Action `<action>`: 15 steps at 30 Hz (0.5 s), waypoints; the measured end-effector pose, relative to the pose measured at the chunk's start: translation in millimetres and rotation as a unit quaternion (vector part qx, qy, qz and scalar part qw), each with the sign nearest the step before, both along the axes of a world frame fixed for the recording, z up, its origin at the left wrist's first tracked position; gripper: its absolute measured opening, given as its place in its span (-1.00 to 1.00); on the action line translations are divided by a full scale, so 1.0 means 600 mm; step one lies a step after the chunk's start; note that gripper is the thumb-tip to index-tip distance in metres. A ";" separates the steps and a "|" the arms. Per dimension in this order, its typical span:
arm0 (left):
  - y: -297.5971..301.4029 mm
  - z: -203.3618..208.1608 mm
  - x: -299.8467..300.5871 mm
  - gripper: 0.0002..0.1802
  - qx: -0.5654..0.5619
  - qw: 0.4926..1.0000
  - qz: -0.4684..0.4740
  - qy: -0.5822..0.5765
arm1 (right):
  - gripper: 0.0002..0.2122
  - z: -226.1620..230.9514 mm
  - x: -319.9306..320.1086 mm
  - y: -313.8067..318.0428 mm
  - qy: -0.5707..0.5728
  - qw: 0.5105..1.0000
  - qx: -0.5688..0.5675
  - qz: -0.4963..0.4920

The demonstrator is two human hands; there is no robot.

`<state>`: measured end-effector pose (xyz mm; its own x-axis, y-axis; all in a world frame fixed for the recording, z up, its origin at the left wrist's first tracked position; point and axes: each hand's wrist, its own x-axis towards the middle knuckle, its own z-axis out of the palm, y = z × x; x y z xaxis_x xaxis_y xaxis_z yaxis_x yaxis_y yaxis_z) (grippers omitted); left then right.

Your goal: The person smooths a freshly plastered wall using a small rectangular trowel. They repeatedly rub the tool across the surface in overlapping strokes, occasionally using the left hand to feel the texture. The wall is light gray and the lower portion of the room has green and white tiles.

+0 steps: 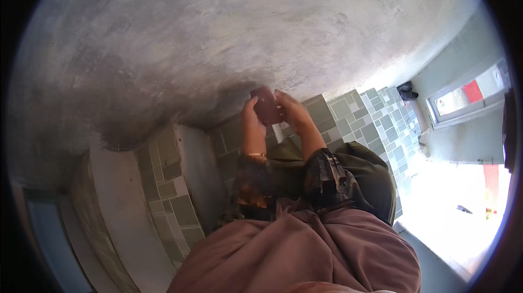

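Note:
A flat, dark red-brown rectangular piece [265, 106] is held upright between my two hands, in front of the rough grey wall. It resembles a sheet of sandpaper, but its kind cannot be made out for certain. My left hand [251, 118] grips its left edge, thumb lying on the near face. On the opposite edge my right hand [293, 113] closes around it, fingers bent. Just below the piece a small pale strip [278, 133] shows; whether it belongs to the piece or to the floor is unclear.
The patchy plastered wall [218, 31] fills the far side. Stairs with grey-green tiled treads [177, 206] drop away at left. More tiled floor [376, 118] runs right toward a dark bundle [407, 91], a window [468, 95] and a bright opening [452, 206].

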<state>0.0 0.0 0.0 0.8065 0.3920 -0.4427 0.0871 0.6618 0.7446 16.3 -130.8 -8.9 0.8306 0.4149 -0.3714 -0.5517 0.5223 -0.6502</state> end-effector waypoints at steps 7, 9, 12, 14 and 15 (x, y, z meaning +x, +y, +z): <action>0.048 -0.015 0.012 -0.67 0.251 0.961 -0.018 0.111 | -0.62 -0.047 -0.012 0.048 0.020 0.999 0.037 0.031; 0.042 -0.023 0.014 -0.63 0.254 0.960 0.035 0.115 | -0.70 -0.069 -0.015 0.056 0.078 0.992 0.039 -0.095; 0.037 -0.025 0.017 -0.57 0.225 0.965 0.082 0.110 | -0.78 -0.080 -0.004 0.086 0.128 0.943 -0.012 -0.308; 0.040 -0.028 0.012 -0.55 0.228 0.967 0.084 0.076 | -0.79 -0.077 0.011 0.129 0.117 0.938 -0.018 -0.327; 0.041 -0.028 0.015 -0.56 0.224 0.969 0.081 0.067 | -0.79 -0.074 0.019 0.142 0.132 0.932 -0.035 -0.337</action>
